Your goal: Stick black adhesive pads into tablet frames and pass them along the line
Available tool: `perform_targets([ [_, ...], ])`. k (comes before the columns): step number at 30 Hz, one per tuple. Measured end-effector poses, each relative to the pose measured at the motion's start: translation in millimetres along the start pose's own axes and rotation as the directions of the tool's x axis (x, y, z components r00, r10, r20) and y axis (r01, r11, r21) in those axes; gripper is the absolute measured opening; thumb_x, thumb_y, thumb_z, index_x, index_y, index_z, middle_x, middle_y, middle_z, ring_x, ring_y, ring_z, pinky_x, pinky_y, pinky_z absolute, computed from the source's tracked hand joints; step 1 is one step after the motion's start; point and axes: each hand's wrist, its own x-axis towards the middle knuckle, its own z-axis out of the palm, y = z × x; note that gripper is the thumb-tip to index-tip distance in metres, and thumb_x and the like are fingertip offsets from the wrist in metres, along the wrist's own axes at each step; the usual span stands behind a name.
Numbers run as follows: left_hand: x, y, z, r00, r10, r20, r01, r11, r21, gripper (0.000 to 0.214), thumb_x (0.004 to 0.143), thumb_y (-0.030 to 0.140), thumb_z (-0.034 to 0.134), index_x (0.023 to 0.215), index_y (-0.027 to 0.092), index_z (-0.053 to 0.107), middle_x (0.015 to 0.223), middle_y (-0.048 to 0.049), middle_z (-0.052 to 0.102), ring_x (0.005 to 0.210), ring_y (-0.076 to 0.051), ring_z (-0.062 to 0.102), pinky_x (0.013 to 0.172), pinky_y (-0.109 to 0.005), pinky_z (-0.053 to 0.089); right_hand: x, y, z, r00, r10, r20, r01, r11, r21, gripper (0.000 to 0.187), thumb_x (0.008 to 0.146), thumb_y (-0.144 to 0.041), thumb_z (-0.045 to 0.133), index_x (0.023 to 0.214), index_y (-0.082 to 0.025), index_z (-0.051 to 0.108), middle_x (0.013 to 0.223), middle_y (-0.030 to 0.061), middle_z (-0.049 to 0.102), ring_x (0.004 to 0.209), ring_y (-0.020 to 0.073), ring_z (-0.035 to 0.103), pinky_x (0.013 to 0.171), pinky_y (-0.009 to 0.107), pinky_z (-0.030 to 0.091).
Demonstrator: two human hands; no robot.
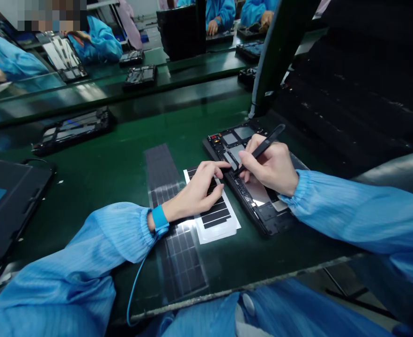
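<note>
My right hand (269, 168) is shut on black tweezers (262, 148), their tip reaching down near the edge of an opened black tablet chassis (262, 217) with grey internal panels. My left hand (195, 192) lies on a white backing sheet (224, 229) carrying black adhesive strips (215, 215), its fingertips close to the chassis edge. A blue wrist strap (159, 220) circles my left wrist. Beneath the sheet lies a translucent film with a dark grid pattern (180, 262). What the tweezer tip touches is hidden by my fingers.
A green conveyor belt (129, 126) carries another black chassis (73, 131). A dark tablet-like case (6, 210) sits at the left. A black upright post (271, 61) stands behind the chassis. Co-workers' blue sleeves (220, 11) and more chassis lie beyond. A blue cord (132, 290) hangs from my wrist strap.
</note>
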Motion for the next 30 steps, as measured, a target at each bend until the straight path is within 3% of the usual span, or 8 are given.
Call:
perform_targets([
  [8,1,3,-1.2,1.000,0.017,0.017,-0.017,1.000,0.015,0.012,0.081,0.010,0.038,0.087,0.020,0.037,0.118,-0.0110,0.053,0.108,-0.018,0.046,0.091,-0.039,0.041,0,2,-1,0.999,-0.019,0.031,0.021,0.997,-0.069,0.025,0.081,-0.034,0.056,0.063,-0.021,0.043,0.057,-0.0006,0.053,0.046,0.0125,0.056,0.043,0.026,0.046],
  [15,1,1,-4.0,0.998,0.046,0.045,-0.049,0.997,0.061,0.017,0.077,0.004,0.036,0.085,0.019,0.037,0.110,-0.0095,0.055,0.106,-0.017,0.044,0.089,-0.035,0.043,-3,-3,1,0.983,-0.175,0.057,0.183,0.961,-0.206,0.024,0.080,-0.029,0.055,0.061,-0.021,0.044,0.065,0.0023,0.052,0.053,0.0129,0.054,0.047,0.028,0.043],
  [18,5,7,0.4,0.989,0.092,0.114,-0.118,0.960,0.253,0.018,0.075,0.002,0.035,0.082,0.018,0.041,0.093,-0.0088,0.056,0.097,-0.020,0.047,0.086,-0.035,0.043,-4,-6,0,0.988,-0.155,0.012,0.155,0.980,-0.123,0.026,0.080,-0.031,0.056,0.060,-0.020,0.044,0.061,0.0015,0.052,0.049,0.0121,0.053,0.044,0.027,0.042],
  [21,13,21,9.3,0.947,0.170,0.273,-0.285,0.834,0.472,0.019,0.077,0.002,0.035,0.084,0.016,0.046,0.087,-0.0097,0.055,0.090,-0.023,0.048,0.086,-0.038,0.041,4,-13,-7,0.983,-0.085,-0.163,0.101,0.990,0.094,0.026,0.082,-0.033,0.057,0.065,-0.020,0.042,0.061,0.0013,0.054,0.046,0.0122,0.055,0.042,0.028,0.044],
  [24,20,31,8.4,0.925,0.196,0.327,-0.346,0.790,0.506,0.020,0.079,0.003,0.035,0.087,0.015,0.049,0.088,-0.0108,0.055,0.090,-0.024,0.049,0.084,-0.039,0.040,26,-23,-13,0.982,-0.044,-0.183,0.065,0.992,0.105,0.024,0.080,-0.033,0.061,0.070,-0.018,0.044,0.062,0.0019,0.055,0.053,0.0146,0.061,0.050,0.030,0.050],
  [27,17,27,-15.3,0.957,0.110,0.269,-0.214,0.894,0.394,0.020,0.080,0.005,0.037,0.092,0.015,0.050,0.091,-0.0086,0.057,0.091,-0.021,0.051,0.080,-0.033,0.044,51,-31,-1,0.998,-0.050,-0.025,0.050,0.999,0.015,0.018,0.077,-0.029,0.064,0.072,-0.016,0.052,0.069,0.0032,0.057,0.065,0.0154,0.063,0.063,0.031,0.052],
  [30,0,7,-55.3,0.994,-0.110,0.030,0.093,0.936,0.339,0.015,0.081,0.012,0.040,0.091,0.015,0.052,0.084,-0.0039,0.058,0.080,-0.015,0.053,0.072,-0.027,0.044,67,-30,34,0.985,0.053,0.163,-0.076,0.988,0.133,0.021,0.074,-0.029,0.068,0.069,-0.017,0.052,0.066,0.0014,0.056,0.064,0.0145,0.062,0.063,0.032,0.055],
])
